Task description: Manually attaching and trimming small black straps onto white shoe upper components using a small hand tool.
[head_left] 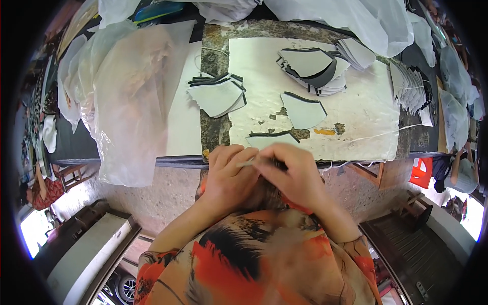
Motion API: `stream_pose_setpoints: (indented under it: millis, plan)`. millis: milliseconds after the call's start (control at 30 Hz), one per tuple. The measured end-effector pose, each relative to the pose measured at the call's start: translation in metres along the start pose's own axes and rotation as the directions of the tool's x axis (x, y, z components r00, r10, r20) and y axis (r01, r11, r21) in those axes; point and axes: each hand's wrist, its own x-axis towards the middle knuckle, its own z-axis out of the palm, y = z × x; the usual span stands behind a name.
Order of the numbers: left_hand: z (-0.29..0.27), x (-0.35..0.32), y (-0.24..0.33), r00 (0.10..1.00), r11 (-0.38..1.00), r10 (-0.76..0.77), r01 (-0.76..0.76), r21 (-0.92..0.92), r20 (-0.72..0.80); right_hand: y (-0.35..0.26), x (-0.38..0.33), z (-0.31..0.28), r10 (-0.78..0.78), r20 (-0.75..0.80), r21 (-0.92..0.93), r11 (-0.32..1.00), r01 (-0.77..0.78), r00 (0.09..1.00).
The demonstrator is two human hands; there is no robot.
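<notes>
- The left hand (230, 175) and the right hand (294, 175) meet at the near edge of the bench (213, 46), fingertips touching over a thin, pale sliver (247, 163) of some tool or strip; it is too small and blurred to name.
- That sliver lies roughly left to right, with its long axis running from the left hand's fingers toward the right hand's thumb and forefinger. Both hands are equally near it, as it sits between them.
- The left hand is curled, its fingers folded down around what it pinches. The right hand is narrowed to a pinch at the sliver's right end.
- Just beyond the fingertips, away from the body, a curved grey piece with a black edge (272, 137) lies flat on the white work sheet (356, 112). Its long axis runs left to right, and the hands partly cover its near side.
- Whether the hands touch that piece cannot be told.
- Farther out on the sheet lies 1 single grey piece (304, 109), well apart from the hands.
- A fanned stack of grey pieces (217, 94) sits to the left, a larger stack (315, 68) at the far side, and another row (412, 91) at the right edge.
- Clear plastic bags (127, 86) hang over the bench's left end.
</notes>
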Motion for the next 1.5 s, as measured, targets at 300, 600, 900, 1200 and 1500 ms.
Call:
stream_pose_setpoints:
  millis: [300,600,900,1200,1500]
  plan:
    - [0.002,-0.004,0.002,0.999,0.999,-0.004,0.002,0.049,0.044,0.018,0.032,0.004,0.015,-0.126,-0.415,0.907,-0.067,0.992]
    - [0.002,-0.005,0.004,0.998,0.997,-0.049,0.047,0.059,0.035,0.016,0.031,0.01,0.031,-0.165,-0.454,0.885,-0.103,0.986]
    - [0.0,-0.001,0.004,0.993,0.985,-0.089,0.076,0.156,0.079,0.017,0.028,0.009,-0.007,-0.155,-0.445,0.894,-0.063,0.988]
    - [0.002,-0.002,0.001,0.992,0.98,-0.096,0.081,0.18,0.077,0.014,0.026,-0.011,0.022,-0.211,-0.427,0.897,-0.112,0.977]
    - [0.0,0.006,0.01,0.98,0.972,-0.17,0.149,0.181,0.107,0.012,0.026,-0.013,0.115,-0.182,-0.485,0.854,-0.191,0.977]
